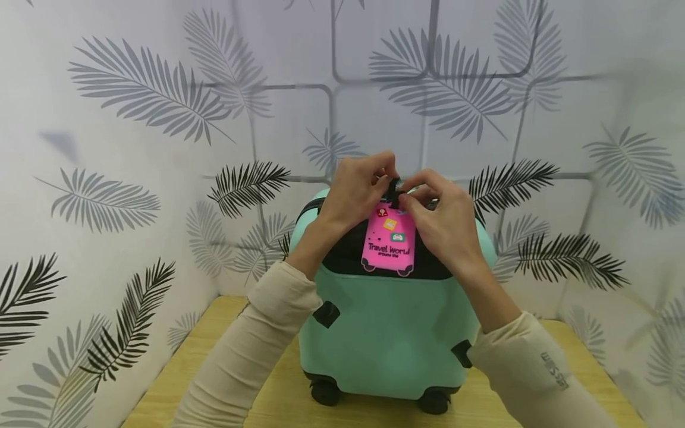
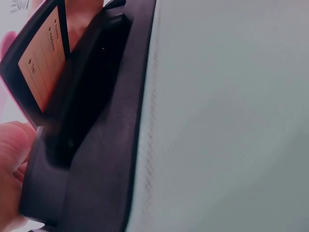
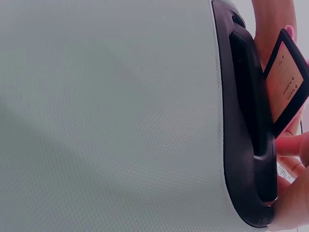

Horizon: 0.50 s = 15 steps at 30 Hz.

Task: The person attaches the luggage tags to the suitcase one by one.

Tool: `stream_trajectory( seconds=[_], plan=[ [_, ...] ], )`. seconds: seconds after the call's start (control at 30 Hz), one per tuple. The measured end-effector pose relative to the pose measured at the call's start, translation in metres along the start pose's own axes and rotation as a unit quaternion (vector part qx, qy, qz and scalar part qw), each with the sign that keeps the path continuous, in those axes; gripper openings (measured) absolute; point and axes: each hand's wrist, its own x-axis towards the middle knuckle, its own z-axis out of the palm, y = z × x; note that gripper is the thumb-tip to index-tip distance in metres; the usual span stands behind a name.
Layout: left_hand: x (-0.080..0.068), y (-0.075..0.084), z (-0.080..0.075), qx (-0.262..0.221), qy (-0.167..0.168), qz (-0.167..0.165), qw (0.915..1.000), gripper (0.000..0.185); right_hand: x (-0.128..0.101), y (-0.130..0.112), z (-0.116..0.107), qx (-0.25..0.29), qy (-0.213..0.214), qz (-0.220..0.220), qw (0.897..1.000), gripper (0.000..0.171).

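So there's a mint green suitcase point(image 1: 385, 333) standing on its wheels on a wooden tabletop point(image 1: 583, 362), tucked into a corner with leaf-print wallpaper point(image 1: 134, 119) on both sides. A pink luggage tag point(image 1: 389, 241) reading "Travel World" hangs down over the black panel at the top of the case. Both hands are up at the tag's black strap point(image 1: 394, 189), right by the suitcase handle: the left hand point(image 1: 355, 190) has its fingertips pinched on the strap from one side, and the right hand point(image 1: 441, 217) pinches it from the other, fingers curled in tight. The wrist views mostly show the case's shell and the tag's address-card back.
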Motion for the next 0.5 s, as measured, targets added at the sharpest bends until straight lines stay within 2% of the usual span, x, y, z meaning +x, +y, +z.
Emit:
stream_trajectory(
  seconds=[0.5],
  plan=[
    [-0.0052,0.0011,-0.0055,0.004,-0.030,0.015,0.9994,0.013,-0.0006,-0.0024,-0.0005,0.013,0.001,0.005,1.000,0.006]
  ],
)
